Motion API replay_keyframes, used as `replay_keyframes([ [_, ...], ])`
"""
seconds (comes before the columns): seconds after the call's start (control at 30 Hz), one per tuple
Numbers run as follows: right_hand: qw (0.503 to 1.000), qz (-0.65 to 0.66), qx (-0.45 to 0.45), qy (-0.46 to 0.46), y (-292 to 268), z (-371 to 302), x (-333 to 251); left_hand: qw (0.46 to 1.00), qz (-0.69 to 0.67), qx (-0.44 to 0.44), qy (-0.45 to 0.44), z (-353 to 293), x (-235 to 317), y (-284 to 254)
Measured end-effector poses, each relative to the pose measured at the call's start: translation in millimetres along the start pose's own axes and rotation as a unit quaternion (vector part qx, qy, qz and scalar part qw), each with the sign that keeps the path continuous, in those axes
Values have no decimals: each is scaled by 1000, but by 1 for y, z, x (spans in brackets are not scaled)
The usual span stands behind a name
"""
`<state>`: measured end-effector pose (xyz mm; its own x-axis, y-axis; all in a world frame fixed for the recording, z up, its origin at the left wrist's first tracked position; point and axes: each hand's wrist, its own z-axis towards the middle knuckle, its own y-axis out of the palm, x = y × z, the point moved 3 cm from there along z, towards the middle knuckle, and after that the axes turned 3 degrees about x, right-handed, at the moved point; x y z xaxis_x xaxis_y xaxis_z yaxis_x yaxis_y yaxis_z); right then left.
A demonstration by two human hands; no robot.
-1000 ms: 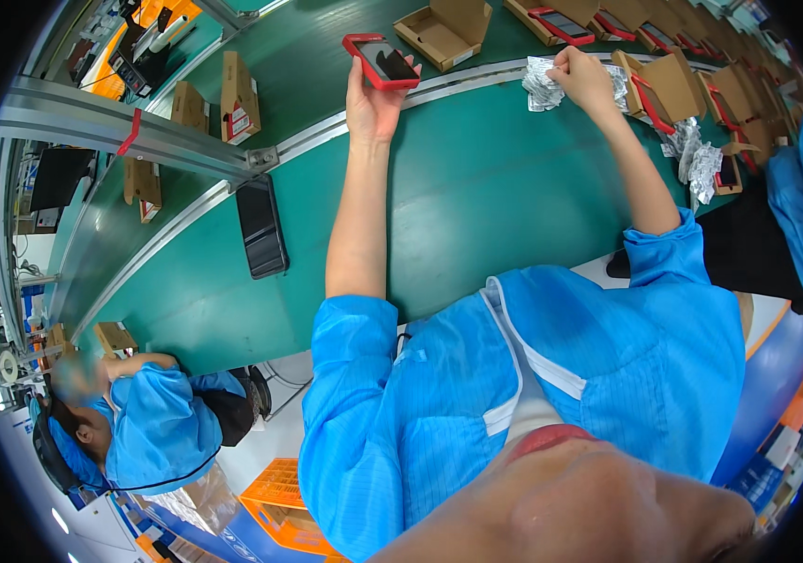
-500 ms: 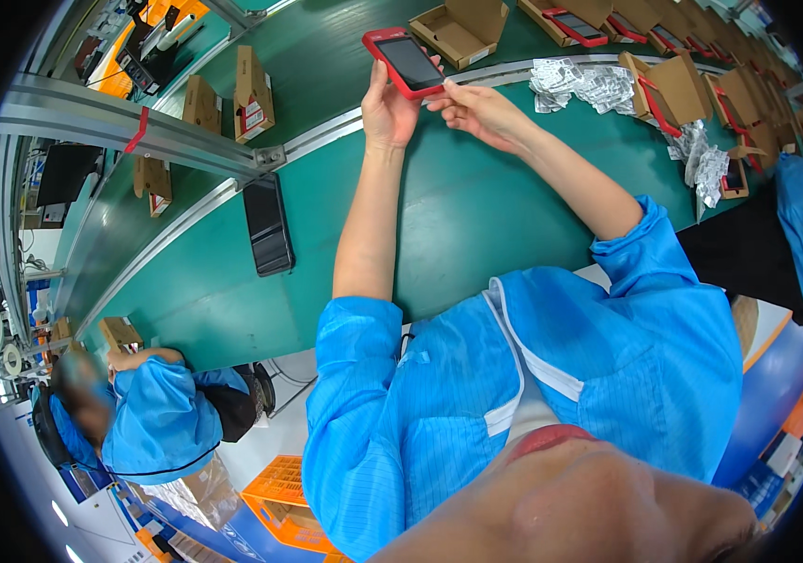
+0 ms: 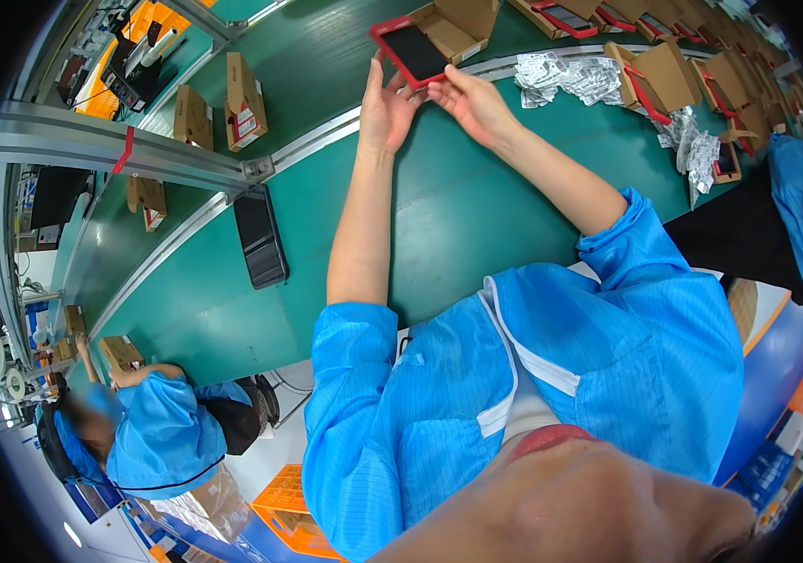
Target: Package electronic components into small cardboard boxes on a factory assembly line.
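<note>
Above the far edge of the green table, both hands hold a red-framed handheld device (image 3: 412, 53) with a dark screen facing me. My left hand (image 3: 386, 111) supports it from below and behind, thumb up along its left side. The fingers of my right hand (image 3: 474, 105) pinch its lower right corner. Just beyond the device stands an open brown cardboard box (image 3: 456, 30), partly covered by it. Other red devices (image 3: 565, 19) sit in open boxes to the right.
Printed silvery-white sheets or packets (image 3: 570, 79) lie right of my hands. A black, flat folding item (image 3: 260, 236) rests on the green table (image 3: 204, 310) at left, below a metal frame post (image 3: 120, 141). Closed boxes (image 3: 245, 103) stand behind it. A co-worker (image 3: 162, 432) sits at lower left.
The device has risen slightly and tilted, its screen now plain dark. My right hand has shifted its grip along the lower corner. At lower left the co-worker's arm has reached outward.
</note>
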<state>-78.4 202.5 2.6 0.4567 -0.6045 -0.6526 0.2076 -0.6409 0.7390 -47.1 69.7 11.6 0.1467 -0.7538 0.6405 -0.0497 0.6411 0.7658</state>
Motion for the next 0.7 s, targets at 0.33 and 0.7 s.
replay_keyframes([
  [0.33, 986, -50, 152, -56, -37, 44, -38, 987, 126, 78, 61, 2, 21, -17],
  [0.7, 941, -324, -85, 46, 2, -3, 5, 589, 613, 406, 336, -13, 151, -69],
])
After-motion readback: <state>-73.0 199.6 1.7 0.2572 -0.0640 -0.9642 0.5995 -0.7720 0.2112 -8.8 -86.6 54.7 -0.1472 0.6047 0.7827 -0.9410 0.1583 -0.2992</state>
